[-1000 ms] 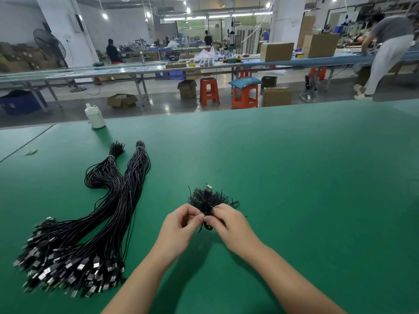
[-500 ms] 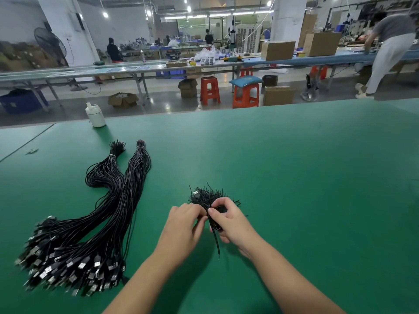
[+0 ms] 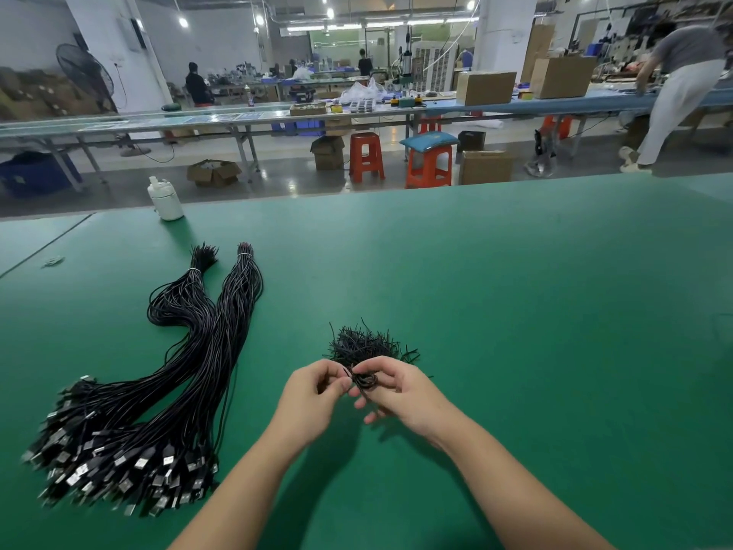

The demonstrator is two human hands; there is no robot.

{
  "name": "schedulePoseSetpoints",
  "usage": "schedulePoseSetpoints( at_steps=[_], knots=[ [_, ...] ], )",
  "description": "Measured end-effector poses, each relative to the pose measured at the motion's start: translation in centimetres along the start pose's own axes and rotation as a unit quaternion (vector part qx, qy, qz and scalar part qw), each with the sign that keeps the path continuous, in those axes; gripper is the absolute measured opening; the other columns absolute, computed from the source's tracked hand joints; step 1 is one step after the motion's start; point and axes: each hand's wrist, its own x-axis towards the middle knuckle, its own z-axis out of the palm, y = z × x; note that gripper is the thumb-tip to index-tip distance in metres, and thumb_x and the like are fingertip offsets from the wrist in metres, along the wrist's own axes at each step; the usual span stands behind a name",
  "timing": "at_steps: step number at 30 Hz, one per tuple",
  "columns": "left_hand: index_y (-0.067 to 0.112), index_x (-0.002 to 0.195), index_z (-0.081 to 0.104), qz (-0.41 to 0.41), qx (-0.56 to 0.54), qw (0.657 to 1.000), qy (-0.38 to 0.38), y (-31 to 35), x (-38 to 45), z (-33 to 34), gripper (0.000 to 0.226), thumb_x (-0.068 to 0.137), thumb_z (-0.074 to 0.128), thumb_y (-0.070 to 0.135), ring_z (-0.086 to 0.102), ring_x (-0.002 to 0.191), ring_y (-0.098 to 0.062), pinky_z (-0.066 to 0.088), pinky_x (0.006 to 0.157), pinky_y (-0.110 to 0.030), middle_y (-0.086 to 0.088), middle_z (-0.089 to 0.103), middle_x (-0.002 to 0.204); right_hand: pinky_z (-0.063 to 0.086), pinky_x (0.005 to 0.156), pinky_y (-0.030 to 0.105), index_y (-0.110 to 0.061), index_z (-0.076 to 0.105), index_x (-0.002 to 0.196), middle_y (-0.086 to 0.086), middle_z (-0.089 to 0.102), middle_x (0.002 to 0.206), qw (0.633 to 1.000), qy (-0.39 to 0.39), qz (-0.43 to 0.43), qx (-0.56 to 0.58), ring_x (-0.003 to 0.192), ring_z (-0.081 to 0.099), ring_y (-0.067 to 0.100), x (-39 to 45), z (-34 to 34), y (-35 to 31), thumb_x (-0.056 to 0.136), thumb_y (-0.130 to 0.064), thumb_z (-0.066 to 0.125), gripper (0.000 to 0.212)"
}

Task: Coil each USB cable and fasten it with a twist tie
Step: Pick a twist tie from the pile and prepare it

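Observation:
A small coiled black USB cable [image 3: 367,381] is held just above the green table, in front of a loose pile of black twist ties [image 3: 363,345]. My right hand [image 3: 396,393] grips the coil with curled fingers. My left hand [image 3: 317,391] pinches a thin black strand, probably a twist tie, at the coil's left side. Two long bundles of black USB cables [image 3: 158,383] lie to the left, their metal plugs heaped near the front edge.
A white plastic bottle [image 3: 165,200] stands at the table's far edge on the left. The green table [image 3: 535,331] stretches wide to the right. Beyond it are orange stools, cardboard boxes, other workbenches and people at work.
The hanging cable tail seen half a second ago is now gathered into the coil. Both hands have lifted slightly and closed in on the coil.

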Motion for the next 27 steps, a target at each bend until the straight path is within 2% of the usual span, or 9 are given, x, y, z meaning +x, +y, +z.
schedulePoseSetpoints(
  at_steps=[5,8,10,12,14,17,22,25,27],
  knots=[
    [0.025,0.076,0.057,0.02,0.07,0.997,0.02,-0.7,-0.3,0.5,0.024,0.092,0.064,0.009,0.048,0.058,0.0,0.037,0.059,-0.016,0.009,0.059,0.065,0.055,0.064,0.04,-0.01,0.071,0.099,0.003,0.065,0.081,0.994,0.084,-0.021,-0.073,0.068,0.063,0.016,0.5,0.2,0.6,0.091,-0.011,0.069,0.008],
    [0.027,0.076,0.051,0.072,0.144,0.986,0.038,-0.8,-0.5,0.8,0.026,0.092,0.061,0.009,0.047,0.061,-0.005,0.037,0.06,-0.022,0.01,0.055,0.066,0.047,0.054,0.031,-0.017,0.067,0.08,-0.001,0.063,0.064,0.99,0.087,-0.019,-0.106,0.05,0.055,0.013,0.7,0.3,0.7,0.095,-0.022,0.066,0.015],
    [0.024,0.079,0.051,0.155,0.191,0.968,0.049,-0.6,-0.7,0.8,0.025,0.09,0.06,0.004,0.046,0.068,-0.01,0.038,0.066,-0.029,0.014,0.052,0.072,0.043,0.049,0.025,-0.014,0.064,0.09,-0.004,0.061,0.056,0.991,0.105,-0.016,-0.086,0.044,0.05,0.01,0.9,0.6,0.6,0.096,-0.023,0.065,0.011],
    [0.019,0.083,0.054,0.237,0.235,0.942,0.045,-0.8,-1.0,0.8,0.02,0.088,0.06,0.001,0.045,0.076,-0.013,0.036,0.072,-0.03,0.014,0.05,0.08,0.043,0.046,0.024,-0.015,0.06,0.105,0.0,0.065,0.06,0.991,0.128,-0.008,-0.038,0.047,0.051,0.012,1.0,0.9,0.7,0.095,-0.021,0.066,0.013],
    [0.019,0.085,0.054,0.267,0.237,0.933,0.042,-1.2,-1.2,0.8,0.018,0.088,0.058,0.001,0.042,0.08,-0.009,0.035,0.075,-0.028,0.014,0.048,0.084,0.04,0.048,0.024,-0.019,0.056,0.105,0.007,0.069,0.067,0.991,0.135,-0.006,-0.014,0.054,0.053,0.018,1.0,1.1,0.8,0.095,-0.018,0.065,0.013],
    [0.026,0.084,0.051,0.232,0.191,0.952,0.049,-1.3,-1.3,0.9,0.021,0.09,0.056,0.006,0.043,0.08,-0.001,0.036,0.076,-0.021,0.02,0.049,0.083,0.047,0.055,0.03,-0.015,0.061,0.098,0.011,0.067,0.072,0.996,0.09,-0.021,0.012,0.059,0.058,0.02,0.8,1.1,0.8,0.1,-0.01,0.056,0.007],
    [0.026,0.082,0.056,0.09,0.074,0.992,0.057,-1.5,-0.7,0.6,0.021,0.094,0.061,0.009,0.055,0.073,-0.002,0.037,0.064,-0.011,0.018,0.061,0.073,0.055,0.078,0.027,-0.013,0.063,0.119,0.009,0.069,0.09,0.999,0.018,-0.033,-0.022,0.078,0.066,0.02,0.6,0.7,0.5,0.097,0.0,0.058,0.026],
    [0.027,0.081,0.056,0.068,0.064,0.995,0.045,-1.7,-0.5,0.5,0.023,0.094,0.061,0.01,0.051,0.065,-0.002,0.038,0.06,-0.013,0.016,0.059,0.068,0.05,0.064,0.02,-0.014,0.067,0.109,-0.006,0.064,0.071,0.995,0.036,-0.033,-0.089,0.059,0.06,0.01,0.8,0.6,0.4,0.094,0.002,0.061,0.023],
    [0.028,0.08,0.055,0.08,0.073,0.993,0.038,-1.7,-0.5,0.6,0.024,0.093,0.061,0.009,0.049,0.064,-0.004,0.038,0.06,-0.014,0.016,0.057,0.068,0.046,0.053,0.02,-0.032,0.07,0.082,-0.011,0.057,0.055,0.988,0.048,-0.022,-0.142,0.047,0.053,0.006,0.7,0.5,0.2,0.098,-0.011,0.059,0.028]
  ],
)
